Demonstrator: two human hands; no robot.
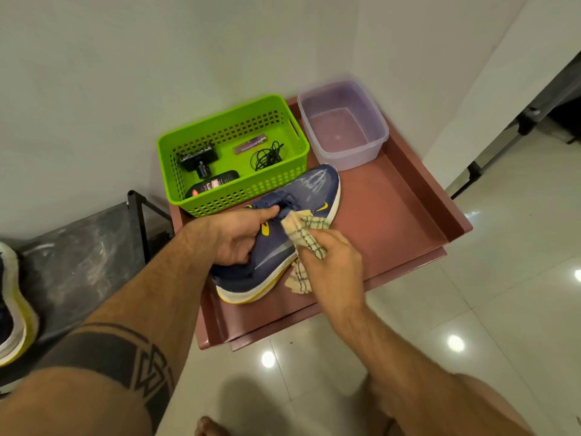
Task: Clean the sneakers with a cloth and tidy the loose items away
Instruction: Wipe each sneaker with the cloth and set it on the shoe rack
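Fingers of the left hand (234,239) curl round the navy mesh sneaker with white-and-yellow sole (283,247), lying on the reddish-brown metal tray (393,215). Beside it, the right hand (330,262) grips a bunched beige checked cloth (306,232) against the shoe's side.

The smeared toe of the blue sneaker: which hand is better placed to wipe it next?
The right hand. It already holds the checked cloth against the sneaker, a short way behind the toe. The left hand grips the sneaker near the laces and steadies it.
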